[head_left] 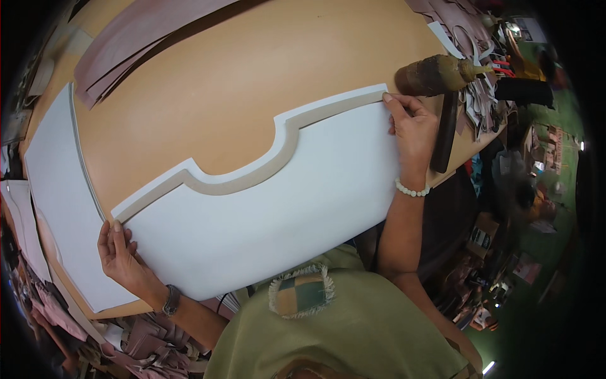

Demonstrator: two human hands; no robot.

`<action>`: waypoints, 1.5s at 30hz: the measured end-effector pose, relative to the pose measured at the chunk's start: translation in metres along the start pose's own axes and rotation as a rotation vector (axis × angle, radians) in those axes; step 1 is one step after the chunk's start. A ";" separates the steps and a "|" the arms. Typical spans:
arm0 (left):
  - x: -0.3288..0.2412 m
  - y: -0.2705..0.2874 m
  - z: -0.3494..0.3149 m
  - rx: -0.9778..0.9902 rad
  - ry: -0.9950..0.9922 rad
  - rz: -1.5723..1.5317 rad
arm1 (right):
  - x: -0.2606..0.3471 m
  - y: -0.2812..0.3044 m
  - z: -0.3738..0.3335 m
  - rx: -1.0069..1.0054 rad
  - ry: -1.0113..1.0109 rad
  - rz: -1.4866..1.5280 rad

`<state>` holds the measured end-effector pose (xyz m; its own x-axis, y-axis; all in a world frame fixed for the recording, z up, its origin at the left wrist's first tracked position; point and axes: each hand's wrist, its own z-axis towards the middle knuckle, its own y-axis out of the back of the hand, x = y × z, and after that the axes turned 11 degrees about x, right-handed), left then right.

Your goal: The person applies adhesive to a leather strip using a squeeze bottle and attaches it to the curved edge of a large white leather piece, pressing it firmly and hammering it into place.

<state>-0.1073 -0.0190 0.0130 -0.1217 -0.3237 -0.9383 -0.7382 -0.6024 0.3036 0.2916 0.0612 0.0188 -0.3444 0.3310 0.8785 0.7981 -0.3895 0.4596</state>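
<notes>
Across the near edge of the surface (208,95) lies a white sheet (265,227), its tan strip (237,185) running lengthwise from the left hand (126,264) to the right hand (413,132); each hand's fingers look clamped on one end, neither nearer, though their undersides are hidden.

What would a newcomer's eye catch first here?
Probably the large white panel across the middle, its notched far edge followed by a beige strip. The left hand and right hand hold its far corners. Just beyond the right hand is a brown bottle with a nozzle.
</notes>
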 end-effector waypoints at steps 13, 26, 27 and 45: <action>0.010 0.004 0.006 0.032 -0.014 -0.026 | -0.001 0.004 0.003 -0.044 -0.048 -0.068; -0.007 0.001 0.006 0.026 0.013 -0.035 | -0.015 0.011 0.004 -0.009 -0.007 -0.159; -0.004 0.003 0.005 0.029 0.009 -0.052 | -0.017 0.009 0.005 -0.011 0.007 -0.189; -0.004 -0.005 0.009 -0.027 -0.087 -0.002 | -0.026 0.010 0.016 0.009 0.006 -0.110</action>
<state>-0.1090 -0.0084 0.0134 -0.1785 -0.2588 -0.9493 -0.7208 -0.6224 0.3052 0.3167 0.0626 -0.0011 -0.4334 0.3665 0.8233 0.7596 -0.3430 0.5526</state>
